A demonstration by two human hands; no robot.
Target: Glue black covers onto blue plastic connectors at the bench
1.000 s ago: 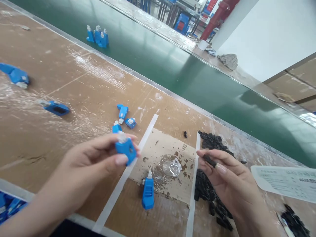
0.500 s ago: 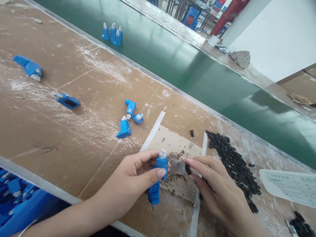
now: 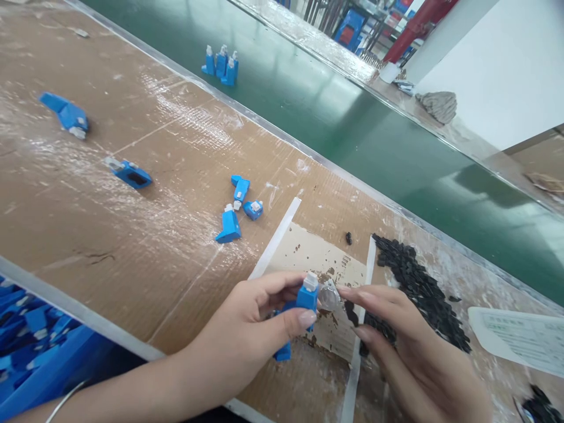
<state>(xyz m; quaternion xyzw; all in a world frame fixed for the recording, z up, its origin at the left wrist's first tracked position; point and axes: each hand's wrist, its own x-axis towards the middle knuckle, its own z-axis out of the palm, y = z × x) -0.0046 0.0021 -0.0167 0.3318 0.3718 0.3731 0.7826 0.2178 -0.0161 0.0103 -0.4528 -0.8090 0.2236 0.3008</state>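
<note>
My left hand (image 3: 264,329) is closed around a blue plastic boot-shaped piece (image 3: 307,298) with a pale grey peg standing up at its top. Part of the blue piece is covered by my fingers and thumb. My right hand (image 3: 409,341) is close by on the right, a small black piece (image 3: 351,313) pinched between its thumb and forefinger. Between the two hands shows a small clear round cup or cap (image 3: 329,298); whether anything touches it I cannot tell. Under the hands lies a pale cardboard sheet (image 3: 304,249) spotted with brown, held by white tape.
Several black pieces lie heaped (image 3: 414,276) at right, near a printed sheet (image 3: 515,338). More blue pieces (image 3: 230,225) lie on the brown table (image 3: 176,194); others (image 3: 221,63) stand on the green belt (image 3: 317,123). A blue bin (image 3: 53,370) full of them stands lower left.
Both hands have shifted slightly right. The blue piece has tilted and turned in my left hand, and the black piece has moved with my right fingers. The whole view has shifted a little.
</note>
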